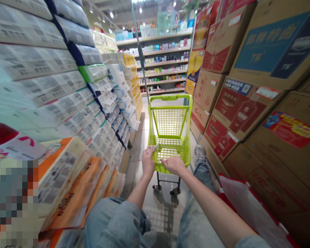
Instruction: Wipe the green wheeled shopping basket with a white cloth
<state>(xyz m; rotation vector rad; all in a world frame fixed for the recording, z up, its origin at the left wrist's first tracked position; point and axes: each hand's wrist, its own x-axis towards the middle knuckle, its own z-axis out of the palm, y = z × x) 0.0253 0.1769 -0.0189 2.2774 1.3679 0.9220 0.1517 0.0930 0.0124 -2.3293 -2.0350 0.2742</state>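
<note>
A small lime-green shopping cart (187,151) stands upright on the floor in front of me, between my bent knees. Its basket has lattice walls, and two dark casters show below the near end. My left hand (148,162) is at the basket's near left rim, closed on a crumpled whitish wipe (152,149) that touches the green edge. Over the near rim lies my right hand (175,165), its fingers curled down and partly hidden, the thumb along the top. I cannot tell what the wipe is made of.
Packs of tissue paper (64,86) are stacked high along the left, with orange packs (77,189) nearer. Cardboard cartons (248,110) line the right side. Stocked shelves (165,62) close the aisle ahead. A red-edged white bag (250,203) lies by my right leg.
</note>
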